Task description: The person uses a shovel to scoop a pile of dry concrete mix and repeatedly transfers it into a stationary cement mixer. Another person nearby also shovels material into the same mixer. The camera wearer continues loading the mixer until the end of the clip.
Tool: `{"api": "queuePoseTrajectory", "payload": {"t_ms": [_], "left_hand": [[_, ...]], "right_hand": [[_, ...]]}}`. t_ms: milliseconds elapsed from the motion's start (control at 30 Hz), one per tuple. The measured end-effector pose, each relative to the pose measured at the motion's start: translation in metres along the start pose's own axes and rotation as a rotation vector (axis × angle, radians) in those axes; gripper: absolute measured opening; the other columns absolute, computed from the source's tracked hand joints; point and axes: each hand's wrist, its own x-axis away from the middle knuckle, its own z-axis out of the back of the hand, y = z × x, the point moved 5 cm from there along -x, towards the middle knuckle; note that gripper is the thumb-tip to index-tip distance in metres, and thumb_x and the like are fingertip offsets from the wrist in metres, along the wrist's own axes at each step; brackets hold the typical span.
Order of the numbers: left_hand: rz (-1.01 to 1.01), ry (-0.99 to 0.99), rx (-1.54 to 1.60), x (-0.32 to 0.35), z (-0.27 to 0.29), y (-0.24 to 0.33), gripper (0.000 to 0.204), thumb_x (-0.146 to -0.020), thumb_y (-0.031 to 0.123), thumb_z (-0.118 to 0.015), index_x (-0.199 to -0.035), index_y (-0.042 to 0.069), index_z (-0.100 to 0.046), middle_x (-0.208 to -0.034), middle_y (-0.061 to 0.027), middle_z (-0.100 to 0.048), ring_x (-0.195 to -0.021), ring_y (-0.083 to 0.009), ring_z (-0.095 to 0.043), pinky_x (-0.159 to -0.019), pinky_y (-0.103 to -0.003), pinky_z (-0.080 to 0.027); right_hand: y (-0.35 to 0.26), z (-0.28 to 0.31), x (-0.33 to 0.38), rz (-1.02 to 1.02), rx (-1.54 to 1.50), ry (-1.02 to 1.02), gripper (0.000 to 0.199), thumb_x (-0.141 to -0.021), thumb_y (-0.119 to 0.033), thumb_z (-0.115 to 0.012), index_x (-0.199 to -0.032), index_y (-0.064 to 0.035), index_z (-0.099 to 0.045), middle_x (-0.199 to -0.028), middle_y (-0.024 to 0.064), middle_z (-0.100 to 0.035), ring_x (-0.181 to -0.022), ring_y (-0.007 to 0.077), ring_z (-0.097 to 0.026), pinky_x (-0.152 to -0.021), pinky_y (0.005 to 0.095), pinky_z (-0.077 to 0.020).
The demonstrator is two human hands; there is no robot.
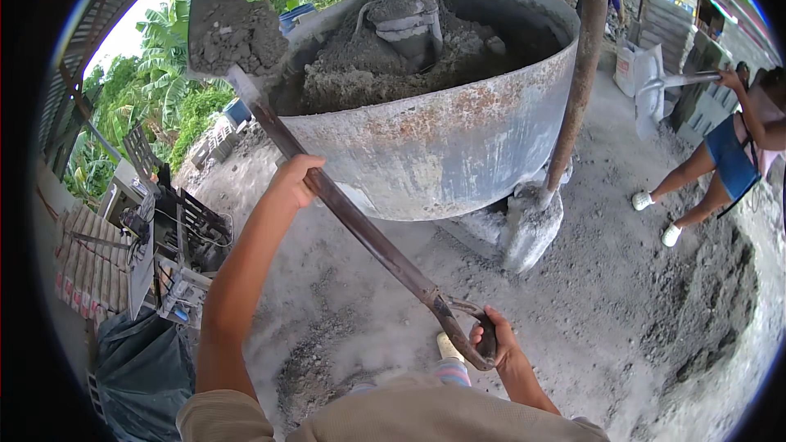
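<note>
Shovel is raised on a diagonal, blade loaded with grey mix and sitting at the rim of the mixer drum, upper left side. Blade looks roughly level, load heaped.

Left hand grips the shaft about midway, fingers wrapped round it. Right hand holds the D-handle at the low end, fingers curled shut through the loop.

Drum is already piled high with grey mix and lumps, close to the rim in places. Rusty steel pole stands just to the right of the drum, set in a concrete foot. Loose grey mix is scattered over the ground.

Risks as I judge them:
- Heaped load – any roll of the shaft dumps it outside the rim, on the ground or down the drum wall.
- Blade edge is near the rim; a knock there would shed part of the load.
- Drum is nearly full on this side, so mix tipped in could slide back out.
- Loose mix underfoot – poor footing with a loaded shovel.

Another person stands well apart at right with a second shovel.
</note>
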Motion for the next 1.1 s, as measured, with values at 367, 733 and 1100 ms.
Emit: {"api": "queuePoseTrajectory", "payload": {"t_ms": [367, 733, 1100], "left_hand": [[-0.367, -0.097, -0.382, 0.001, -0.070, 0.069, 0.013, -0.063, 0.008, -0.059, -0.069, 0.004, -0.048, -0.062, -0.0036, -0.047, -0.054, -0.0161, -0.049, -0.049, -0.034, -0.044], [0.123, 0.096, 0.697, 0.140, 0.159, -0.194, 0.021, -0.065, 0.018, -0.053, -0.056, 0.011, -0.035, -0.054, -0.0031, -0.038, -0.051, -0.0184, -0.039, -0.055, -0.034, -0.036], [0.324, 0.598, 1.244, 0.339, 0.388, -0.491, 0.015, -0.061, 0.016, -0.044, -0.050, 0.012, -0.036, -0.046, 0.0004, -0.039, -0.042, -0.0147, -0.041, -0.050, -0.033, -0.040]], "right_hand": [[0.046, -0.057, -0.010, -0.240, -0.042, -0.387, 0.035, -0.081, -0.041, -0.036, -0.081, -0.0079, -0.048, -0.053, 0.0049, -0.049, -0.040, 0.0201, -0.047, -0.040, 0.0389, -0.0449], [0.078, 0.089, 0.095, 0.604, 0.502, 0.301, 0.043, -0.068, -0.049, -0.054, -0.058, -0.0083, -0.045, -0.047, 0.0046, -0.046, -0.037, 0.0146, -0.046, -0.036, 0.0246, -0.0379], [0.219, 0.020, 0.182, 0.738, 1.309, 0.256, 0.038, -0.068, -0.035, -0.062, -0.070, 0.0016, -0.051, -0.051, 0.0043, -0.048, -0.042, 0.0104, -0.046, -0.040, 0.0216, -0.0380]]}}
